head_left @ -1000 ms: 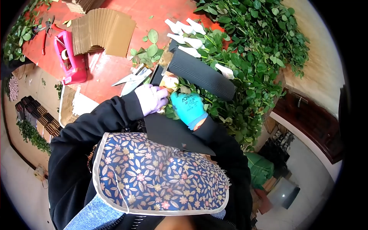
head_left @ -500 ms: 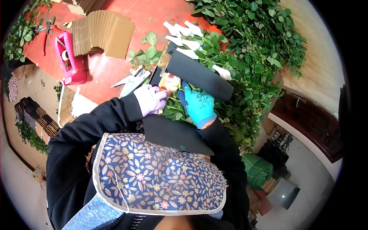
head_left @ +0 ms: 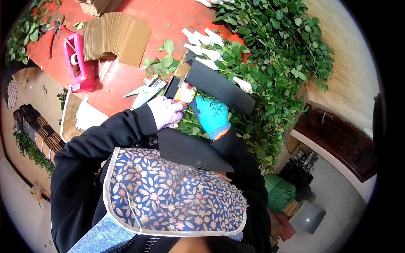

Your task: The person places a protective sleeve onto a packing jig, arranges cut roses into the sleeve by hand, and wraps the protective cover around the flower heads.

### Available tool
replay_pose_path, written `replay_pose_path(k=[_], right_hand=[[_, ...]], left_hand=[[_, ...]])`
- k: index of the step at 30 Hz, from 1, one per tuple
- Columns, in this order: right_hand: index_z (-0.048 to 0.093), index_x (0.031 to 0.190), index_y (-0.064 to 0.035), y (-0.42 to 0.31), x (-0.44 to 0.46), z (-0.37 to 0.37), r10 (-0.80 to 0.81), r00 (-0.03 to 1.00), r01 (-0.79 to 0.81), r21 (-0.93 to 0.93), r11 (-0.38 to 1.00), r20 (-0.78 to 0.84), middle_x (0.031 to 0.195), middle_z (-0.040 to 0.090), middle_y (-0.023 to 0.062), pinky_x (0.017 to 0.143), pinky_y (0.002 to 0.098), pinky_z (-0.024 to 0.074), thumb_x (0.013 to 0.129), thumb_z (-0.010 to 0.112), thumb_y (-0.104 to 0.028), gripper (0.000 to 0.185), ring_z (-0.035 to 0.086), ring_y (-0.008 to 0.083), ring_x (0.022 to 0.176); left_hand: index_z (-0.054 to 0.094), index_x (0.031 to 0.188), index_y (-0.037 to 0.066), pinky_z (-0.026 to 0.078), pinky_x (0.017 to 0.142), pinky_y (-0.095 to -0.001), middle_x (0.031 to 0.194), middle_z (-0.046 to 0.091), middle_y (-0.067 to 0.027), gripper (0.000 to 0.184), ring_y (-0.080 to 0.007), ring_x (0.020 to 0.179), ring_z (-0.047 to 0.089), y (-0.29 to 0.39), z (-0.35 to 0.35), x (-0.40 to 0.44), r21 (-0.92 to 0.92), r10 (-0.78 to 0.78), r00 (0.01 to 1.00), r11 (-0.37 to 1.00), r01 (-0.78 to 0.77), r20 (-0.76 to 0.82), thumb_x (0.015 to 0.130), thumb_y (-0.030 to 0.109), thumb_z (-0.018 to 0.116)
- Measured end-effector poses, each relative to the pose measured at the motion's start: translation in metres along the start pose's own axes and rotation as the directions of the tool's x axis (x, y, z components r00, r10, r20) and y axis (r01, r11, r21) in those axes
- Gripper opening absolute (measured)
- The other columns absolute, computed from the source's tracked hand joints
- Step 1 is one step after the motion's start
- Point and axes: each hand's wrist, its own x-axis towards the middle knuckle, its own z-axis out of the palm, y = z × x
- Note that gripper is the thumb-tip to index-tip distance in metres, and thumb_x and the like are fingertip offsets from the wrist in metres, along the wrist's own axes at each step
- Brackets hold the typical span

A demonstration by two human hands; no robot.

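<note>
My left hand (head_left: pixel 164 113), in a pale lavender glove, is closed with its fingertips against an orange-pink rose (head_left: pixel 180 101). A pale cream-pink rose (head_left: pixel 187 91) sits just above those fingers. Across from it my right hand (head_left: pixel 212 114), in a teal coated glove, bends its fingers around leafy rose stems (head_left: pixel 188 125); its fingertips are partly hidden. Both hands work between a black ribbed pad (head_left: pixel 219 86) on the far side and a smooth black flap (head_left: pixel 192 149) near my apron.
Scissors (head_left: pixel 145 92) lie left of the roses, near a pink tape dispenser (head_left: pixel 80 63). A fanned stack of brown cardboard (head_left: pixel 116 38) stands behind on the red table (head_left: pixel 162 14). White-sleeved blooms (head_left: pixel 204 39) and heaped foliage (head_left: pixel 278 55) fill the right. Red-handled pliers (head_left: pixel 54 36) lie far left.
My right hand has shifted slightly left and its fingers have curled down toward the stems. My left hand stays almost in place at the roses. The whole view has shifted a little.
</note>
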Motion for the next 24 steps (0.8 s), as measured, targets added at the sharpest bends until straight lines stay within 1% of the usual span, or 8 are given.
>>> replay_pose_path(k=[5,9,14,16,17,20,21,24], right_hand=[[0.059,0.092,-0.0116,-0.005,-0.001,0.002,0.020,0.988,-0.017,-0.023,1.000,0.155,0.060,0.059,0.0049,0.048,0.0397,0.0474,0.083,0.059,-0.022,0.014,0.062,0.0250,0.051],[0.063,0.106,-0.0088,0.000,-0.011,0.013,-0.053,0.998,0.054,-0.034,0.998,0.024,0.061,0.058,0.0048,0.049,0.0396,0.0466,0.083,0.059,-0.022,0.026,0.061,0.0249,0.051],[0.063,0.109,-0.0099,-0.007,-0.013,-0.012,0.030,0.993,-0.019,-0.098,0.995,0.118,0.065,0.059,0.0038,0.052,0.0387,0.0472,0.083,0.061,-0.023,0.029,0.062,0.0228,0.057],[0.066,0.105,-0.0130,-0.006,-0.015,-0.028,-0.031,0.964,0.018,-0.051,0.999,-0.265,0.073,0.062,0.0031,0.052,0.0351,0.0480,0.085,0.064,-0.022,0.022,0.061,0.0217,0.056],[0.065,0.111,-0.0144,-0.006,-0.018,-0.031,0.021,0.977,-0.039,-0.080,0.996,-0.211,0.088,0.065,0.0025,0.054,0.0336,0.0485,0.084,0.064,-0.019,0.027,0.061,0.0201,0.058],[0.063,0.117,-0.0156,-0.006,-0.017,-0.025,0.070,0.981,-0.080,-0.048,0.996,-0.182,0.102,0.066,0.0025,0.056,0.0334,0.0489,0.084,0.062,-0.019,0.033,0.061,0.0194,0.058],[0.060,0.124,-0.0167,-0.005,-0.018,-0.020,0.023,0.987,-0.058,-0.218,0.974,-0.161,0.117,0.063,0.0031,0.057,0.0344,0.0494,0.084,0.059,-0.018,0.040,0.061,0.0199,0.056],[0.056,0.131,-0.0175,0.002,-0.021,-0.003,0.113,0.991,-0.126,-0.210,0.970,-0.074,0.122,0.062,0.0044,0.058,0.0357,0.0497,0.084,0.057,-0.017,0.047,0.061,0.0198,0.056]], left_hand=[[0.059,0.112,0.012,0.050,0.079,-0.0364,0.124,0.054,-0.0058,0.036,-0.0222,0.091,0.060,0.001,-0.005,0.002,0.062,-0.005,0.996,0.998,0.000,0.085,0.079,0.025,0.065],[0.049,0.133,0.011,0.051,0.083,-0.0368,0.138,0.047,-0.0066,0.062,-0.0228,0.097,0.058,0.003,-0.011,0.006,0.114,0.005,1.000,0.993,-0.003,-0.013,0.077,0.030,0.068],[0.049,0.135,0.010,0.051,0.083,-0.0385,0.138,0.047,-0.0068,0.065,-0.0230,0.098,0.057,0.009,-0.018,0.014,0.146,-0.042,0.990,0.989,0.022,0.135,0.077,0.034,0.070],[0.049,0.136,0.008,0.048,0.083,-0.0355,0.139,0.047,-0.0088,0.068,-0.0231,0.102,0.056,0.011,-0.014,0.011,0.127,-0.076,0.989,0.990,0.060,0.128,0.076,0.031,0.069],[0.048,0.138,0.008,0.048,0.083,-0.0359,0.138,0.047,-0.0088,0.068,-0.0237,0.101,0.056,0.012,-0.015,0.011,0.111,-0.085,0.988,0.991,0.071,0.126,0.077,0.031,0.069],[0.051,0.137,0.017,0.047,0.084,-0.0397,0.139,0.046,-0.0044,0.065,-0.0213,0.098,0.057,0.013,-0.013,0.011,0.192,-0.099,0.985,0.979,0.071,0.142,0.079,0.042,0.069],[0.049,0.137,0.010,0.048,0.084,-0.0368,0.140,0.046,-0.0084,0.066,-0.0236,0.103,0.056,0.015,-0.016,0.012,0.170,-0.096,0.984,0.983,0.070,0.151,0.078,0.033,0.069],[0.049,0.138,0.013,0.048,0.086,-0.0368,0.141,0.046,-0.0059,0.066,-0.0216,0.103,0.058,0.015,-0.009,0.010,0.222,-0.120,0.982,0.971,0.085,0.149,0.079,0.035,0.069]])
